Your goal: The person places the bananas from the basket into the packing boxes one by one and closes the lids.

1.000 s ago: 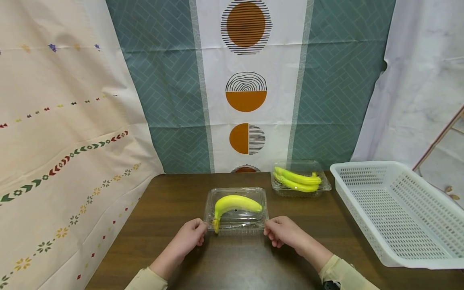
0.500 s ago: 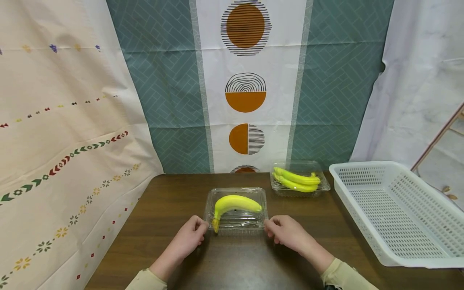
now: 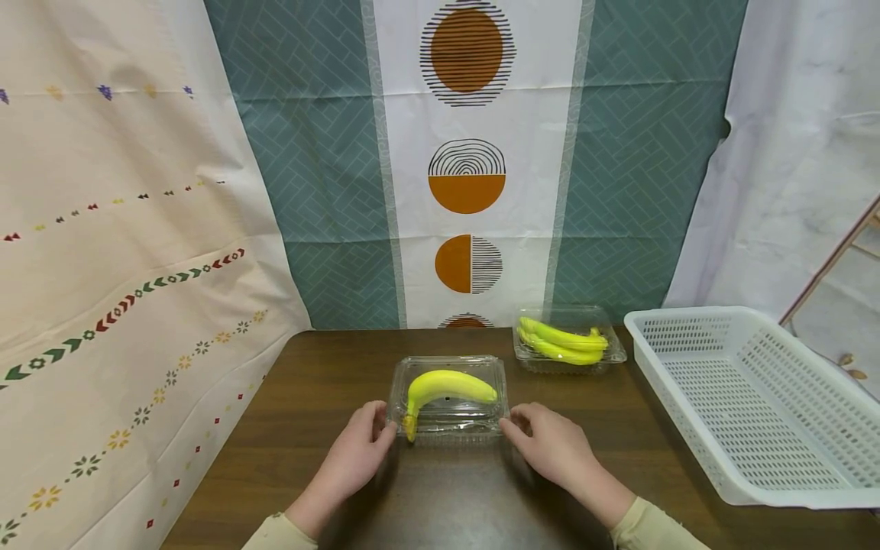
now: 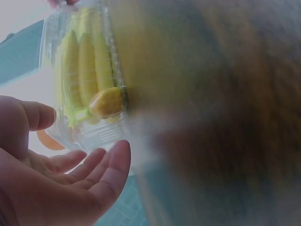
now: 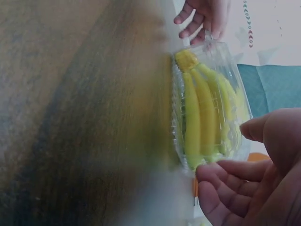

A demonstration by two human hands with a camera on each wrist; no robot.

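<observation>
On the table, a clear plastic box [image 3: 454, 422] holds a curved yellow banana [image 3: 448, 383] in the head view. Several long banana shapes [image 4: 84, 66] show through its side in the left wrist view, with a brownish-yellow stem end [image 5: 186, 60] in one corner in the right wrist view. My left hand [image 3: 356, 451] is at the box's front left corner, thumb spread away from relaxed fingers. At the front right corner, my right hand [image 3: 546, 444] lies likewise, its thumb and loosely bent fingertips close to the plastic. Neither hand grips the box.
A second clear box [image 3: 612, 356] with bananas [image 3: 564, 341] stands at the back right. To the right is a large white perforated basket [image 3: 677, 412]. The brown table [image 3: 330, 367] meets a patterned curtain [image 3: 330, 229] behind and a cream cloth [image 3: 172, 305] at left.
Both hands have loosened from a pinch at the box's front corners; their fingers have spread apart. The box and bananas have stayed in place.
</observation>
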